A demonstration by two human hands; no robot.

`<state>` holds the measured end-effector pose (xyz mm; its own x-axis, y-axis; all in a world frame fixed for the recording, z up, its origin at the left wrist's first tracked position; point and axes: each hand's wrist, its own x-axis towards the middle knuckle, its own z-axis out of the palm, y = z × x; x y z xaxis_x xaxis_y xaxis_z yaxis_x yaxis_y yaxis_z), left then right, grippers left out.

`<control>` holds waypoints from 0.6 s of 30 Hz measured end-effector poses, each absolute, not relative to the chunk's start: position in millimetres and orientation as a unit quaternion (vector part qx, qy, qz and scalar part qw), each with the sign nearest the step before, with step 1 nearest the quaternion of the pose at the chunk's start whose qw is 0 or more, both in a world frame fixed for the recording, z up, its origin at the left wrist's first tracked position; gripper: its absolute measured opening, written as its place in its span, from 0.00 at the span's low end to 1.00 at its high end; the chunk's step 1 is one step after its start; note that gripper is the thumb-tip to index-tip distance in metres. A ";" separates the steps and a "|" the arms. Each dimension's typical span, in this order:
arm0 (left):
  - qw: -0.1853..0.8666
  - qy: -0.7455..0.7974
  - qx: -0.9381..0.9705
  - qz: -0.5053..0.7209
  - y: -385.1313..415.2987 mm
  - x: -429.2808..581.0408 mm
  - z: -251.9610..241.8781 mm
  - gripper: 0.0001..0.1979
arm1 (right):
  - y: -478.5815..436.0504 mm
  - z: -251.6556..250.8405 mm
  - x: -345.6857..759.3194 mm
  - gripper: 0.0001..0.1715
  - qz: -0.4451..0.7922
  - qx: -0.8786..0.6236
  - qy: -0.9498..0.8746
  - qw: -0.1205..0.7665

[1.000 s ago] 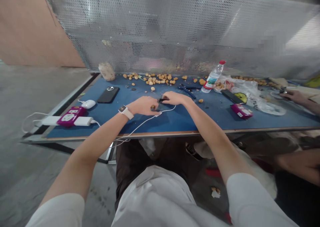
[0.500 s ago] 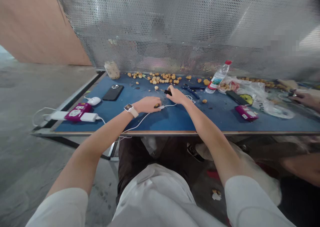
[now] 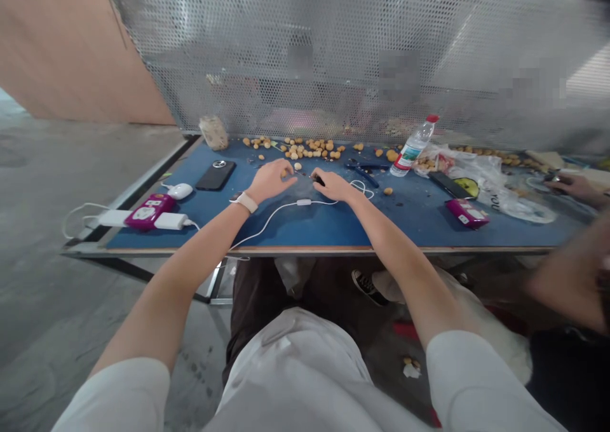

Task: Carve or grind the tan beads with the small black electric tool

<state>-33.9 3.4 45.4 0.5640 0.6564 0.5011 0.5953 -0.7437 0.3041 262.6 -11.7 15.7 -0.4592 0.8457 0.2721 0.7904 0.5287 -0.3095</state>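
My left hand, a white watch strap on its wrist, is raised over the middle of the blue table. Its curled thumb and fingers close around a small round tan fruit, like a longan. Just to the right, my right hand is closed around a small black object, mostly hidden by the fingers. A gap separates the two hands. Beneath them runs a white cable with a small inline switch. One more pale round fruit lies between and beyond the hands.
Several tan fruits line the mesh panel. Blue-handled pliers, a water bottle, a purple packet and a plastic bag lie rightward. A phone and purple power strip sit left. Another person's hand works far right.
My left hand has lifted away from the cable and moved forward and left, uncovering the inline switch. My right hand has lowered slightly, its fingers covering more of the black object.
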 end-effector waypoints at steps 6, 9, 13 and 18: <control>0.142 0.309 0.888 0.309 10.6 -29.7 34.3 0.14 | -16.4 16.6 252.4 0.16 0.092 -0.422 -0.875 0.219; 0.178 0.294 0.881 0.324 10.1 -24.4 30.4 0.13 | -19.8 17.5 250.3 0.16 0.108 -0.396 -0.880 0.240; 0.240 0.289 0.861 0.342 10.7 -25.5 32.1 0.11 | -22.9 18.0 247.1 0.17 0.142 -0.364 -0.878 0.277; 0.341 0.288 0.828 0.339 6.7 -29.4 36.6 0.12 | -26.8 17.8 241.4 0.21 0.212 -0.346 -0.850 0.336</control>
